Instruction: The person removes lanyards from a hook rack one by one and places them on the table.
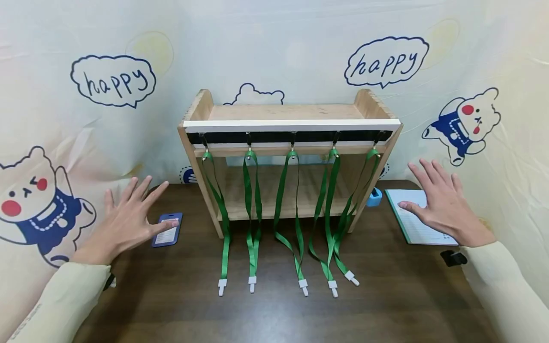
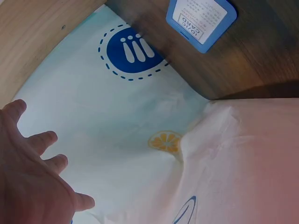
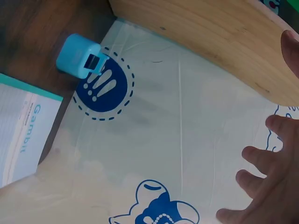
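My left hand (image 1: 128,221) is spread with straight fingers above the table's left side, holding nothing. Near its thumb lies a blue card holder (image 1: 175,233) with a white card inside; the left wrist view shows this card holder (image 2: 202,21) too. On the right, my right hand (image 1: 446,205) is likewise spread and holds nothing, over a lined notepad (image 1: 405,214). Between the hands stands a wooden shelf (image 1: 287,112). Several green lanyards (image 1: 224,214) hang from hooks along its front strip, their white clips (image 1: 252,282) lying on the table.
A small blue object with a dark slot (image 1: 374,197), perhaps a sharpener, sits beside the shelf's right foot. The dark wooden table (image 1: 274,317) extends in front of the shelf. Behind it hangs a printed cloth (image 1: 283,47) with cartoon bears.
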Demonstrator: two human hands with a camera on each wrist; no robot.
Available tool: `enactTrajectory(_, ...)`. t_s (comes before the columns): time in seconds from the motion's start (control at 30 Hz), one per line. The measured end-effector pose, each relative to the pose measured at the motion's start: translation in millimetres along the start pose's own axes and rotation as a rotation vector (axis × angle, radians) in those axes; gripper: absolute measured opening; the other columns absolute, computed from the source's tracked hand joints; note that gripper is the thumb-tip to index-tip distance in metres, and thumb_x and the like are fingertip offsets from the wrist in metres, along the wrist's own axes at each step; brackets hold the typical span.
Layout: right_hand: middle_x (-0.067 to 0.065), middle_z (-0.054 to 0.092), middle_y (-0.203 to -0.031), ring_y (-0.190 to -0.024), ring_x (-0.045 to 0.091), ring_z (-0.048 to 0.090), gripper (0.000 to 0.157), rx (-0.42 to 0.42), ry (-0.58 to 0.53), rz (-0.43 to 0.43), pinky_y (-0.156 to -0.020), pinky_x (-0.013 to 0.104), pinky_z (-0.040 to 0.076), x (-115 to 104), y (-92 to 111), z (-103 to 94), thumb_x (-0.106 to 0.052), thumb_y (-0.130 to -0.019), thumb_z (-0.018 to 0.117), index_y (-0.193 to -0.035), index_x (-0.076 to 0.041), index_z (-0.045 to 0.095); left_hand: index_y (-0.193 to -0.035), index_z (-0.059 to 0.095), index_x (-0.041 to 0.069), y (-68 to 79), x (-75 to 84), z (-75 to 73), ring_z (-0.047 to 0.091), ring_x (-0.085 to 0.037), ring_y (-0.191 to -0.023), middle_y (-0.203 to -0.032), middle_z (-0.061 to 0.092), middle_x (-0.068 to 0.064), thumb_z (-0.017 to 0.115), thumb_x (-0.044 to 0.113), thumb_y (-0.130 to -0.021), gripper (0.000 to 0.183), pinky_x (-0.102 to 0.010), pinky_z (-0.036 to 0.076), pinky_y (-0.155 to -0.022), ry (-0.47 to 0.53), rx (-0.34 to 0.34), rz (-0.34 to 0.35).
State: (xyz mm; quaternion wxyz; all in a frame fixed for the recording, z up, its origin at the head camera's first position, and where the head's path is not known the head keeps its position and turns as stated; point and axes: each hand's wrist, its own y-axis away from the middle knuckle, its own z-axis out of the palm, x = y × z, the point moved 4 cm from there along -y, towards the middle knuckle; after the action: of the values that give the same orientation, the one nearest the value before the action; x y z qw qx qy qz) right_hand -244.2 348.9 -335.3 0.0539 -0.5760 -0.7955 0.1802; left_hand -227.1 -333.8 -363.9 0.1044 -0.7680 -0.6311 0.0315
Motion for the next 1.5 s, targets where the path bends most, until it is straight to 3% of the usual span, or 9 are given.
enactTrajectory(0.3, 0.019, 0.014, -0.170, -0.153, 0.048, 0.017, 0.104, 0.032, -0.188, 0.097, -0.116, 0.075, 0.019, -3.0, -0.8, -6.6, -0.042, -0.087, 0.075, -0.165, -0.016, 0.011, -0.165, 0.010, 0.023, -4.7, 3.4, -0.3, 0.003, -0.049, -0.156, -0.168, 0.013, -0.026, 0.060, 0.072, -0.086, 0.106, -0.070, -0.014, -0.120, 0.090, -0.008, -0.025)
enactTrajectory(0.4, 0.018, 0.017, -0.170, -0.151, 0.049, 0.023, 0.100, 0.078, -0.291, 0.153, -0.115, 0.074, 0.023, -5.2, 1.2, -9.4, -0.039, -0.089, 0.075, -0.165, -0.021, 0.011, -0.165, 0.009, 0.021, -8.0, 6.4, -2.1, 0.008, -0.049, -0.155, -0.169, 0.013, -0.025, 0.065, 0.068, -0.085, 0.109, -0.072, -0.004, -0.121, 0.165, -0.007, -0.040)
enactTrajectory(0.5, 0.011, 0.029, -0.167, -0.149, 0.038, 0.035, 0.092, 0.174, -0.426, 0.200, -0.123, 0.044, 0.033, -7.8, 3.8, -14.0, -0.032, -0.091, 0.076, -0.163, -0.030, 0.018, -0.165, 0.004, 0.021, -11.8, 10.7, -4.1, 0.015, -0.051, -0.153, -0.170, 0.011, -0.023, 0.068, 0.067, -0.084, 0.113, -0.078, 0.013, -0.116, 0.237, -0.018, -0.077)
enactTrajectory(0.63, 0.002, 0.050, -0.152, -0.135, 0.011, 0.054, 0.071, 0.363, -0.710, 0.221, -0.103, 0.005, 0.041, -13.7, 4.6, -22.9, -0.014, -0.094, 0.071, -0.155, -0.024, 0.037, -0.165, -0.004, 0.024, -14.9, 17.6, -6.6, 0.024, -0.054, -0.148, -0.170, 0.011, -0.021, 0.068, 0.066, -0.085, 0.115, -0.081, 0.024, -0.107, 0.332, -0.027, -0.120)
enactTrajectory(0.7, 0.003, 0.059, -0.141, -0.123, 0.007, 0.061, 0.059, 0.463, -0.938, 0.204, -0.095, 0.006, 0.048, -16.6, 3.1, -27.4, -0.003, -0.095, 0.066, -0.149, -0.013, 0.046, -0.164, -0.005, 0.028, -15.3, 21.0, -7.7, 0.028, -0.054, -0.147, -0.170, 0.014, -0.020, 0.068, 0.064, -0.087, 0.112, -0.080, 0.026, -0.107, 0.406, -0.018, -0.134)
enactTrajectory(0.83, 0.013, 0.068, -0.125, -0.109, 0.018, 0.070, 0.044, 0.606, -1.380, 0.108, -0.090, 0.019, 0.057, -21.5, -2.3, -32.9, 0.011, -0.094, 0.058, -0.137, 0.005, 0.053, -0.163, -0.002, 0.037, -16.7, 28.9, -10.6, 0.033, -0.050, -0.147, -0.170, 0.021, -0.014, 0.068, 0.056, -0.091, 0.102, -0.076, 0.031, -0.110, 0.606, 0.017, -0.139)
enactTrajectory(0.93, 0.019, 0.070, -0.120, -0.105, 0.024, 0.072, 0.040, 0.632, -1.555, 0.031, -0.090, 0.028, 0.058, -26.1, -6.4, -35.8, 0.015, -0.095, 0.053, -0.136, 0.014, 0.050, -0.162, 0.002, 0.040, -20.9, 36.1, -12.9, 0.034, -0.045, -0.149, -0.170, 0.024, -0.010, 0.067, 0.047, -0.095, 0.094, -0.070, 0.033, -0.113, 0.750, 0.036, -0.118)
enactTrajectory(1.1, 0.023, 0.070, -0.120, -0.104, 0.028, 0.074, 0.040, 0.622, -1.652, -0.024, -0.091, 0.033, 0.059, -37.3, -11.4, -40.6, 0.013, -0.097, 0.051, -0.136, 0.018, 0.047, -0.163, 0.011, 0.036, -30.7, 47.6, -15.7, 0.033, -0.035, -0.152, -0.169, 0.028, -0.006, 0.064, 0.036, -0.099, 0.083, -0.063, 0.032, -0.117, 0.887, 0.038, -0.079)
enactTrajectory(1.5, 0.025, 0.068, -0.125, -0.109, 0.030, 0.072, 0.039, 0.518, -1.654, -0.153, -0.094, 0.035, 0.058, -70.6, -19.7, -51.8, 0.012, -0.098, 0.049, -0.136, 0.019, 0.046, -0.162, 0.023, 0.027, -45.1, 68.8, -22.3, 0.041, -0.033, -0.147, -0.163, 0.039, -0.009, 0.062, 0.037, -0.101, 0.074, -0.059, 0.038, -0.116, 0.902, 0.030, -0.050)
